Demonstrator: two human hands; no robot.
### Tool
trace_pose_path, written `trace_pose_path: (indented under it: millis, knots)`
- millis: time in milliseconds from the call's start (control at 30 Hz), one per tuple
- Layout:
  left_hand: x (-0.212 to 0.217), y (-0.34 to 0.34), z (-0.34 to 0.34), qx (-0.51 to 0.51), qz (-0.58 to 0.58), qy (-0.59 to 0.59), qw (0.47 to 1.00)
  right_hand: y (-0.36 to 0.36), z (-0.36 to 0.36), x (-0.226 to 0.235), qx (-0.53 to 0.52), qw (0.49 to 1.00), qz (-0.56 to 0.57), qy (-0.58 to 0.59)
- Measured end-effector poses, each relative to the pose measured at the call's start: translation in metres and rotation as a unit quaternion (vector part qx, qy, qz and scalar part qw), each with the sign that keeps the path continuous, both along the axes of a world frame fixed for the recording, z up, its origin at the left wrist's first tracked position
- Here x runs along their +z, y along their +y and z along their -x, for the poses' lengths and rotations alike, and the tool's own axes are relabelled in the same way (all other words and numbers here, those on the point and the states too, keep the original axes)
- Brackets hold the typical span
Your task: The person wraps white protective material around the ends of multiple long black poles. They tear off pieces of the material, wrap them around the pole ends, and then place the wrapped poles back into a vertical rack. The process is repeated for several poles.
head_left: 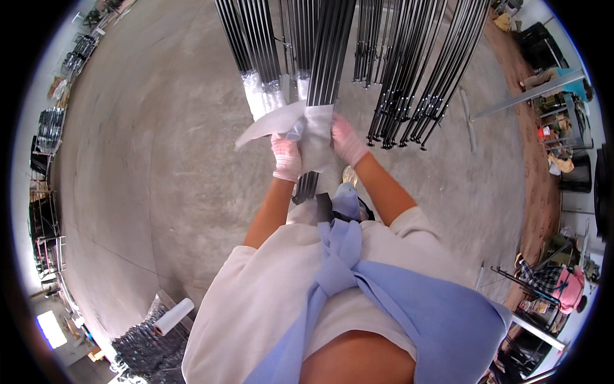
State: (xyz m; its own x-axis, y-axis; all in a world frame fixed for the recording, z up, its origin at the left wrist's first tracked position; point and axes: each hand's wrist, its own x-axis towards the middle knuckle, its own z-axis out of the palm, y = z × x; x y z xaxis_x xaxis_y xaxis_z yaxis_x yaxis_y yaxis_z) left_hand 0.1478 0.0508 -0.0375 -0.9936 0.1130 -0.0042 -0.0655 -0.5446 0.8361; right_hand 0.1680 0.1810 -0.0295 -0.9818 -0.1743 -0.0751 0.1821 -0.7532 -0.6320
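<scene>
A bundle of long black tubes [329, 57] runs away from me at the middle, its near end [307, 187] close to my legs. Around it, near that end, lies a thin white wrapping sheet [316, 144], with a loose flap [268, 126] sticking out to the left. My left hand [287, 155], in a white-and-pink knit glove, is closed at the base of that flap, beside a small pale-blue patch I cannot make out. Gloved alike, my right hand [349, 142] curls against the right side of the wrapped bundle; its fingertips are partly hidden.
More black tubes with wrapped ends [259, 93] stand left of the bundle. Several bare black rods with small end fittings [409, 83] are at the right. A white roll [173, 317] lies on dark wrapped goods [150, 349] behind me, left. Other people [569, 288] are along the right wall.
</scene>
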Motion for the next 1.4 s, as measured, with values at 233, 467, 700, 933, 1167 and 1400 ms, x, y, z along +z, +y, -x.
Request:
trace_pose_path:
  millis: [233,467,700,933,1167,1400]
  knots:
    - [0.014,0.009,-0.024,0.067,0.161,0.117,0.978,-0.014,-0.037,0.012,-0.152,0.967,-0.203,0.005]
    - [0.039,0.003,-0.045,0.058,0.504,0.441,0.740,-0.013,-0.036,-0.051,-0.191,0.979,0.031,0.059]
    - [0.060,0.010,-0.056,-0.046,0.700,0.247,0.668,-0.011,-0.066,0.006,-0.127,0.964,-0.191,0.135]
    - [0.055,0.025,-0.047,-0.125,0.779,0.191,0.583,-0.007,-0.062,-0.049,-0.269,0.962,-0.042,-0.013]
    - [0.003,0.022,0.012,-0.036,0.352,0.177,0.919,0.004,-0.042,-0.011,-0.338,0.914,-0.072,-0.212]
    - [-0.009,0.029,0.035,-0.277,0.008,-0.021,0.961,0.015,-0.014,-0.046,-0.262,0.941,0.072,-0.202]
